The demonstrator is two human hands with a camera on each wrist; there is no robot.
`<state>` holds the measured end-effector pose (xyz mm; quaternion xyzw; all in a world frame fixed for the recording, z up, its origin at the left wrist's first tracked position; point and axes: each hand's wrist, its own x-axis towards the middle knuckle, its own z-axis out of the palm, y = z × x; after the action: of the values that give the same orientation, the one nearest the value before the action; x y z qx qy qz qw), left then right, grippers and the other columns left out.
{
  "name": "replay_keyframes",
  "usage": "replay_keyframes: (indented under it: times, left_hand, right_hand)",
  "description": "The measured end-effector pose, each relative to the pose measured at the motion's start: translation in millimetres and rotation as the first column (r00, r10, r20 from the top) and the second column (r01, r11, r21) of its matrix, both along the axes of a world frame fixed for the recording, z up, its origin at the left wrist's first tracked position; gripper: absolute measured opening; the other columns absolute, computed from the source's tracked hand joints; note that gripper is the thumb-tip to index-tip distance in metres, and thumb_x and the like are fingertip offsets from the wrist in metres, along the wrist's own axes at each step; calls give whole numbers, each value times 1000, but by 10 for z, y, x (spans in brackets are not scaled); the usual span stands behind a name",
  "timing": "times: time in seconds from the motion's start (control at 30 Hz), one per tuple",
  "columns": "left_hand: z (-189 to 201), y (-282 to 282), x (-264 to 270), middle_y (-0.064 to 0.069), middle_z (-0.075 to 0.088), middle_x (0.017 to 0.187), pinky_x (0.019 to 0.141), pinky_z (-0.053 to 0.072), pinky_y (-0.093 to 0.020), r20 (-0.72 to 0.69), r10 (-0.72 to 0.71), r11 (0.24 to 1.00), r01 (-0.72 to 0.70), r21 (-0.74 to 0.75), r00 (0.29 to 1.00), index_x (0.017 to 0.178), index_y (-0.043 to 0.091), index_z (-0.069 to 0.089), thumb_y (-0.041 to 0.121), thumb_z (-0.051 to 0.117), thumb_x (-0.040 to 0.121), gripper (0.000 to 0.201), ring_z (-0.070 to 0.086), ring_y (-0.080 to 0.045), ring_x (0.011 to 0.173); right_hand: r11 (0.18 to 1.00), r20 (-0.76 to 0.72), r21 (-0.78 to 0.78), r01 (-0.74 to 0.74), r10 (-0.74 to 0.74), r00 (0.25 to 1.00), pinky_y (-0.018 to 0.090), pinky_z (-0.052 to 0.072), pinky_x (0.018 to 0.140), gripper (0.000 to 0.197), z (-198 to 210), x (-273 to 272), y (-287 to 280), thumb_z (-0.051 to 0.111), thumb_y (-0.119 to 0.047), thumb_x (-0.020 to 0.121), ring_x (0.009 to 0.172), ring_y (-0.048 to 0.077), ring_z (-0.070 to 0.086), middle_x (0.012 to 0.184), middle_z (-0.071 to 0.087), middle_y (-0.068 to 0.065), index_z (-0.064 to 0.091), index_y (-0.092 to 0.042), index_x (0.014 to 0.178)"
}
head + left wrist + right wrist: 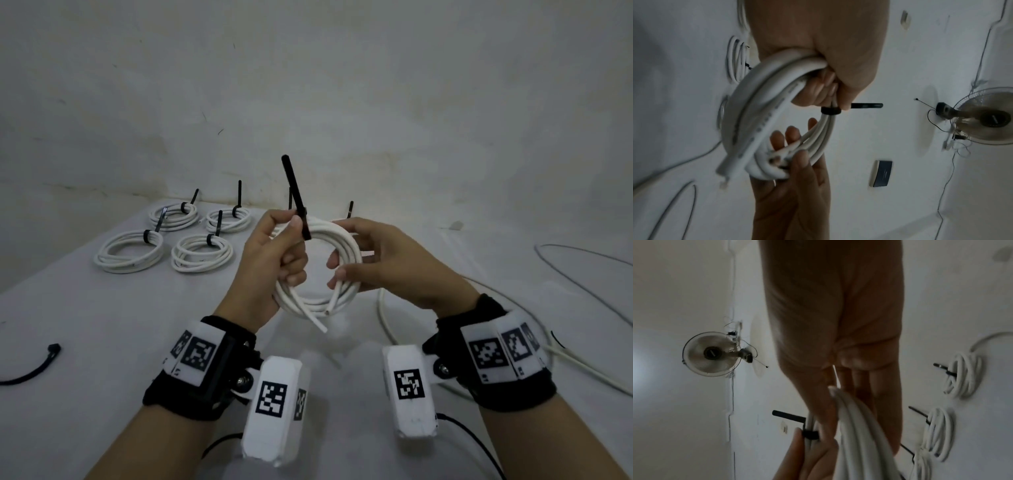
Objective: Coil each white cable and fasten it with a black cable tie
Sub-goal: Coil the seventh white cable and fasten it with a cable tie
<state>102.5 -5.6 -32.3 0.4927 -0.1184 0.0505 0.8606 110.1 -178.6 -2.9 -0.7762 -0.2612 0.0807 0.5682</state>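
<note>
Left hand (274,246) gripping coil (318,270) at black tie (296,195), right hand (373,260) pinching loose ends: risk of loops springing apart if tie still slack.

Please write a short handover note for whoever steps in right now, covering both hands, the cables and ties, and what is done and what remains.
Left hand: grips the white cable coil at its top left, with the thumb pressed on the black cable tie.
Right hand: holds the coil's right side, pinching a loose cable end.
The tie is already looped round the strands in the left wrist view; its tail sticks up.
Done: four tied coils lie at the table's far left, and more tie tails show behind the hands.
Left: set this coil down, then coil the loose cable at right; a spare tie lies at near left.
</note>
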Motion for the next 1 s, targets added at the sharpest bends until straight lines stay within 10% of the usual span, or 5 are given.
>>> replay_keyframes:
  times: [0.2,0.4,0.7,0.87,1.0]
  left_hand:
    - [-82,68,39,-3,60,73,59,53,-28,45,-208,970,200,136,977,109,15,54,-2,55,66,46,60,-14,67]
    - [-120,141,29,-2,65,82,76,54,-28,151,-246,927,187,326,957,136,20,38,-5,76,61,88,68,-20,91]
    - [-99,42,-18,0,66,78,76,57,-33,257,-84,934,-14,358,963,132,24,44,1,84,59,87,71,-23,85]
    - [-116,74,29,-1,65,80,75,55,-34,244,-89,961,19,275,966,132,19,47,12,81,56,84,69,-22,82]
    - [-104,75,20,0,66,80,74,56,-33,251,-60,971,-3,240,966,126,20,50,9,80,56,76,70,-22,84]
  right_hand:
    - [970,-23,190,151,-149,989,32,58,62,37,-4,63,-25,60,13,84,72,27,72,84,66,9,59,-7,115]
    - [955,-63,241,170,-160,985,40,60,72,37,1,81,-81,60,13,84,75,30,71,81,67,7,59,-5,117]
    - [971,-24,207,123,-120,992,37,58,70,41,61,60,-148,62,11,83,80,31,72,86,65,7,58,-11,117]
    - [995,76,90,44,-51,996,40,55,87,88,50,57,-180,79,4,69,98,30,67,111,61,17,37,-36,136]
    - [994,312,33,105,-110,944,42,54,89,37,54,26,-97,81,-4,68,97,22,65,101,65,6,64,-18,97]
